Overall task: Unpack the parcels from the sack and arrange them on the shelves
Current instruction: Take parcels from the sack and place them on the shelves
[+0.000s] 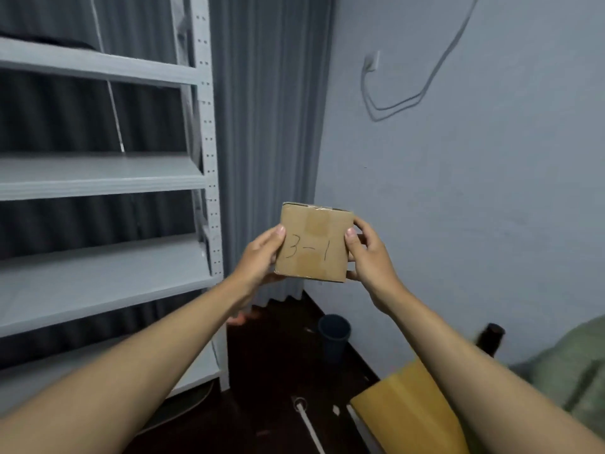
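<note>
Before the grey curtain (271,126), your left hand (258,257) and right hand (370,257) grip one cardboard parcel (314,245), marked "3-1". White shelves (98,175) stand left; a green sack (569,371) lies lower right.

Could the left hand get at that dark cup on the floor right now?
Probably not as things stand: the left hand and the right hand both grip the cardboard box, and the dark cup stands well below them by the wall.
</note>
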